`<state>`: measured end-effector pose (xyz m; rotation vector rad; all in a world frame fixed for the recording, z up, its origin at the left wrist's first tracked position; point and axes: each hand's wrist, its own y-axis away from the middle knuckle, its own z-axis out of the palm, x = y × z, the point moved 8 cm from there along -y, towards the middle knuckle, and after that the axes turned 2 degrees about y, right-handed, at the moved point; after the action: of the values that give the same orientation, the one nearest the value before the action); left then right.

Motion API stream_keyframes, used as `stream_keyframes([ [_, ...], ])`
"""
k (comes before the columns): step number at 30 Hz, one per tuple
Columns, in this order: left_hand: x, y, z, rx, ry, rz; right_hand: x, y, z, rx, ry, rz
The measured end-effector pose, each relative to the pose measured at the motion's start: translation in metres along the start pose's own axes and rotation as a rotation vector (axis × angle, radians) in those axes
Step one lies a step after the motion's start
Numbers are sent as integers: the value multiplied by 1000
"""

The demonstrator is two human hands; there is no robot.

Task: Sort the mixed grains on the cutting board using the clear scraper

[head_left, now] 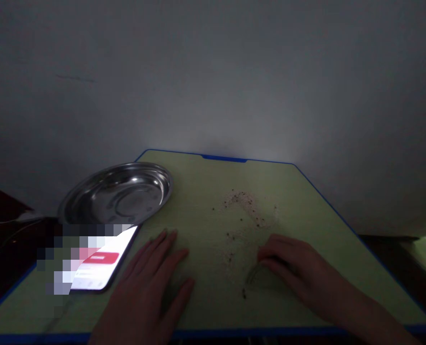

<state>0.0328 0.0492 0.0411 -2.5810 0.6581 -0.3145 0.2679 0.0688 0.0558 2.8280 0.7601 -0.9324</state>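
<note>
Flat on the table, fingers spread, my left hand (148, 282) holds nothing and lies beside a lit phone (101, 261). My right hand (292, 263) is closed in a pinch at the right of the scattered grains. From its fingertips a thin, curved, dark-edged piece (253, 275) reaches down to the table; dim light hides what kind it is. Small pale grains (247, 200) mixed with dark bits spread over the middle of the table. A few dark bits (244, 293) lie just by the curved piece.
A shallow round steel basin (136, 199) stands at the table's left edge, behind the phone. The pale green table (198, 191) has a blue rim (223, 158) and backs onto a grey wall (213, 72). Part of the phone area is pixelated.
</note>
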Motion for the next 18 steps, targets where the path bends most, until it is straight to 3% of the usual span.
stream_keyframes([
  [18,0,-1,-1,-3,24,-6,-6,9,10,-23,-21,-6],
])
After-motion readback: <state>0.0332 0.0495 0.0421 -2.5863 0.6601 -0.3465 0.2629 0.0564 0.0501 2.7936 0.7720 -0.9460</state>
